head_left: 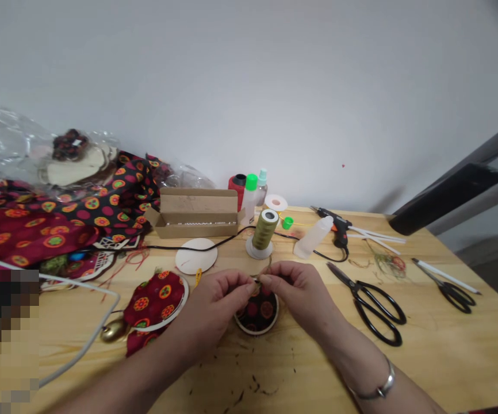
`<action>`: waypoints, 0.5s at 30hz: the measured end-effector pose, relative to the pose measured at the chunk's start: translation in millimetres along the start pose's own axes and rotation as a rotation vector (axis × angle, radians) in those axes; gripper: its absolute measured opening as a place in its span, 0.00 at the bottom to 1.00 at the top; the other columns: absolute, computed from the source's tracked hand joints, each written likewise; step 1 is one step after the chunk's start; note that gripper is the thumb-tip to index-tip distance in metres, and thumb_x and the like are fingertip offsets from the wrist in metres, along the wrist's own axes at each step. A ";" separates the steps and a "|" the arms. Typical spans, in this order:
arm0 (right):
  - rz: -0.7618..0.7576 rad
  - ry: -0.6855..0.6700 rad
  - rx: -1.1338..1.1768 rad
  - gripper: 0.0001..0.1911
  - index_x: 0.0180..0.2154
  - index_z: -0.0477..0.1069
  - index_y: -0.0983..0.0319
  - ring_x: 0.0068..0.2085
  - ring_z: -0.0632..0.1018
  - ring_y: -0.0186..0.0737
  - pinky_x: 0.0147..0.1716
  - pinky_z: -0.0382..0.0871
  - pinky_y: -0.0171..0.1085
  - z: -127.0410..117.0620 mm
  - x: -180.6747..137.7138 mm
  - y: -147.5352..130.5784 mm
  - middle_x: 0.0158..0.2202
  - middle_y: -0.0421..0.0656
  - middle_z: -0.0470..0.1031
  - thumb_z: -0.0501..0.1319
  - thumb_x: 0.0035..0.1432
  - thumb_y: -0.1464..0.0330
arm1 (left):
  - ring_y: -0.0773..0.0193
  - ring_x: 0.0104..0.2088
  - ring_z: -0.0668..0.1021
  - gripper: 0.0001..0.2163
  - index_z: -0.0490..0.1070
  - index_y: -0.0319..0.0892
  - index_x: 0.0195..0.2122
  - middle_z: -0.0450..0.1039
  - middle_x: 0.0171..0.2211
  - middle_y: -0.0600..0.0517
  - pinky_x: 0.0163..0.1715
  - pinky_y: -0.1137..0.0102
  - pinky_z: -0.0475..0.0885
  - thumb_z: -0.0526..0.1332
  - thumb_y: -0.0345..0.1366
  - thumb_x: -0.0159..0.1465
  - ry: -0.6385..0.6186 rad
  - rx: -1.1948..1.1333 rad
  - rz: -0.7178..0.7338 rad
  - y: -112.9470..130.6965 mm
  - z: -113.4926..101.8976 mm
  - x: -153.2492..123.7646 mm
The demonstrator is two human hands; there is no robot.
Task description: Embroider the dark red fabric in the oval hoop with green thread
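Note:
Both hands meet over a small round disc covered in dark patterned fabric lying on the wooden table. My left hand pinches something thin at the disc's top edge, fingers closed. My right hand pinches the same spot from the other side, fingertips almost touching the left ones. A thin olive thread seems to run up from the pinch toward the olive thread spool just behind. A larger disc wrapped in red patterned fabric lies left of my left hand.
Large black scissors lie right of my right hand, smaller scissors farther right. A glue gun, squeeze bottle, cardboard box, plain wooden disc and bottles sit behind. Patterned fabric piles at left.

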State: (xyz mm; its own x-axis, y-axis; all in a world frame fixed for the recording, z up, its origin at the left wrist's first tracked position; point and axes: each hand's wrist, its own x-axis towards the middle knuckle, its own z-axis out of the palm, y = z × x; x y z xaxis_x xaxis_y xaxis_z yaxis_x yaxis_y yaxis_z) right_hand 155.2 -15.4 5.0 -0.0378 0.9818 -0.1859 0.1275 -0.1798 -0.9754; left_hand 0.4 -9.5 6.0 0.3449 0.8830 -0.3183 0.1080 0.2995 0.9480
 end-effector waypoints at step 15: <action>0.003 -0.029 0.042 0.06 0.21 0.70 0.65 0.22 0.67 0.29 0.23 0.61 0.31 -0.6 1.7 3.6 0.19 0.37 0.69 0.63 0.44 0.69 | 0.68 0.23 0.68 0.10 0.72 0.39 0.28 0.69 0.21 0.55 0.24 0.75 0.62 0.60 0.41 0.56 -0.047 0.006 0.016 -1.2 -0.8 -0.6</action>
State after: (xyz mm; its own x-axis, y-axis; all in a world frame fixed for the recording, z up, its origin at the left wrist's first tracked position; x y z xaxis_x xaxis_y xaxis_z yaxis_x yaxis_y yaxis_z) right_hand 156.2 -14.3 1.2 -0.0662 0.9791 -0.1921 0.0859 -0.1862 -0.9788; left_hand -0.7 -10.1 5.0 0.3901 0.8698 -0.3022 0.1077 0.2828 0.9531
